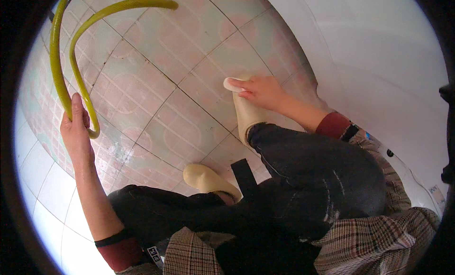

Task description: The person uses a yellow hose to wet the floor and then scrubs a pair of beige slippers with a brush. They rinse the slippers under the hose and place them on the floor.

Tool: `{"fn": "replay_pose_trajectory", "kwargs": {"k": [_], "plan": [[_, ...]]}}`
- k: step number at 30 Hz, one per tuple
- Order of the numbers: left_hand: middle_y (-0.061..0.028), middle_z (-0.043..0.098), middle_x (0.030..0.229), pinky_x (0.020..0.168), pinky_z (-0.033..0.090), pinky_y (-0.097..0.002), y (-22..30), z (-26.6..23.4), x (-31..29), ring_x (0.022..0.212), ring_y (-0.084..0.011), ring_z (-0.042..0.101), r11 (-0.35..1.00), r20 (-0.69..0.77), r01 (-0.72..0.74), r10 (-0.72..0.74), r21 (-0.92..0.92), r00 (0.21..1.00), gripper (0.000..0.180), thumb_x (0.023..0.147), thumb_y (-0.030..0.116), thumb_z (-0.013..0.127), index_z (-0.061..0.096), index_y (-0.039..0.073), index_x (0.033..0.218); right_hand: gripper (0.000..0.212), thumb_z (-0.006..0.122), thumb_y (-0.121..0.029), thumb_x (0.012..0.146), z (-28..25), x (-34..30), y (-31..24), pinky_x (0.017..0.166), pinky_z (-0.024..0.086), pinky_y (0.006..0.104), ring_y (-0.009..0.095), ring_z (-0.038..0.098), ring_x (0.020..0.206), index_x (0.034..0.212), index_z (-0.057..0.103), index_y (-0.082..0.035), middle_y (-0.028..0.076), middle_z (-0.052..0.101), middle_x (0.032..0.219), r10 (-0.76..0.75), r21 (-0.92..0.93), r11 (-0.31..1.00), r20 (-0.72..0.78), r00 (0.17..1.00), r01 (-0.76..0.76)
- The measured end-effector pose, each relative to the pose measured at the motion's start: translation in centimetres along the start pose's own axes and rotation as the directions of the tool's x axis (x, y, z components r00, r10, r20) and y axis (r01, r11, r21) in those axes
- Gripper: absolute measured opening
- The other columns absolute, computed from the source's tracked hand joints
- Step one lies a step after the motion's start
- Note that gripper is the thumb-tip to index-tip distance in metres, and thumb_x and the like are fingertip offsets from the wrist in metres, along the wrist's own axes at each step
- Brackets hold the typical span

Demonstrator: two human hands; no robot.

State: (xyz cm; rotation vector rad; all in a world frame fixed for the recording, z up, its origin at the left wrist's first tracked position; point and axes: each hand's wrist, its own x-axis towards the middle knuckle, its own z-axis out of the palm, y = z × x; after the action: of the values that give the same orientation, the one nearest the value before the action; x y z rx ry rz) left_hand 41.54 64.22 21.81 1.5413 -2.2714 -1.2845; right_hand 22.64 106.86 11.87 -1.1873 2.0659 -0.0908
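My left hand [76, 125] is closed around a yellow-green hose [56, 52], its thumb pointing up along it. A bend of the hose curls just beside the fingers. My right hand [260, 92] reaches down to the cream shoe [247, 114] on my right foot. Its fingers pinch a small white rounded piece [231, 84] over the toe end of that shoe; whether it is a pad, a cloth or soap I cannot tell. The other cream shoe [204, 178] stands on the tiled floor to the left, below my bent knees.
Pink and green patterned tiles [156, 80] make up the floor, with a wet shine near my left arm. A large smooth white surface [379, 61] rises on the right, close to my right arm. White wall tiles [52, 192] line the left. A black strap [244, 178] hangs between my legs.
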Motion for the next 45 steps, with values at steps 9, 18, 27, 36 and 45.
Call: {"fn": "replay_pose_trajectory", "kwargs": {"k": [9,18,27,36,45], "plan": [[0.0007,0.044,0.062,0.056,0.031,-0.0268,-0.8,0.1,1.2,0.058,-0.0103,0.039,0.999,-0.012,0.012,-0.011,0.041,1.000,0.052,0.088,0.059,0.055,0.056,0.008,0.073,0.050,0.053,-0.038,0.090,-0.7,0.1,0.6,0.070,0.051,0.0403,0.029,0.064,0.084,0.139,0.042,-0.035,0.012,0.065,0.096,0.135,0.036,0.990,-0.003,0.991,-0.135],[-0.0011,0.047,0.065,0.061,0.036,-0.0292,-1.3,1.3,2.3,0.062,-0.0113,0.045,0.992,-0.012,0.008,-0.006,0.123,1.000,0.059,0.085,0.065,0.054,0.059,0.007,0.078,0.048,0.054,-0.036,0.091,0.5,-0.6,2.5,0.068,0.050,0.0373,0.028,0.064,0.077,0.138,0.045,-0.032,0.008,0.067,0.091,0.342,0.154,0.934,-0.137,0.930,-0.321],[-0.0027,0.050,0.068,0.065,0.039,-0.0283,-0.5,2.4,3.0,0.066,-0.0122,0.047,0.985,0.015,0.031,-0.034,0.170,0.999,0.063,0.082,0.067,0.057,0.060,0.004,0.082,0.049,0.054,-0.037,0.090,0.7,0.2,-1.5,0.066,0.050,0.0417,0.032,0.064,0.079,0.138,0.042,-0.037,0.010,0.064,0.086,0.115,0.064,0.992,-0.162,0.980,-0.105],[-0.0014,0.047,0.068,0.063,0.035,-0.0268,-0.1,1.8,2.4,0.065,-0.0116,0.044,0.999,-0.050,-0.017,0.019,0.049,0.999,0.058,0.085,0.062,0.058,0.062,0.004,0.083,0.044,0.050,-0.035,0.091,-0.2,-0.4,-1.0,0.064,0.051,0.0454,0.033,0.065,0.081,0.133,0.044,-0.044,0.010,0.065,0.090,-0.155,-0.039,0.987,0.059,0.986,0.158],[0.0027,0.042,0.062,0.054,0.027,-0.0261,-0.6,-0.1,1.5,0.058,-0.0076,0.036,0.997,-0.062,-0.083,0.082,-0.008,0.995,0.041,0.091,0.047,0.058,0.052,0.011,0.072,0.049,0.051,-0.036,0.091,-1.1,-3.0,-0.7,0.067,0.049,0.0437,0.032,0.064,0.078,0.138,0.041,-0.037,0.011,0.063,0.082,0.086,0.034,0.996,-0.006,0.996,-0.086]]}}
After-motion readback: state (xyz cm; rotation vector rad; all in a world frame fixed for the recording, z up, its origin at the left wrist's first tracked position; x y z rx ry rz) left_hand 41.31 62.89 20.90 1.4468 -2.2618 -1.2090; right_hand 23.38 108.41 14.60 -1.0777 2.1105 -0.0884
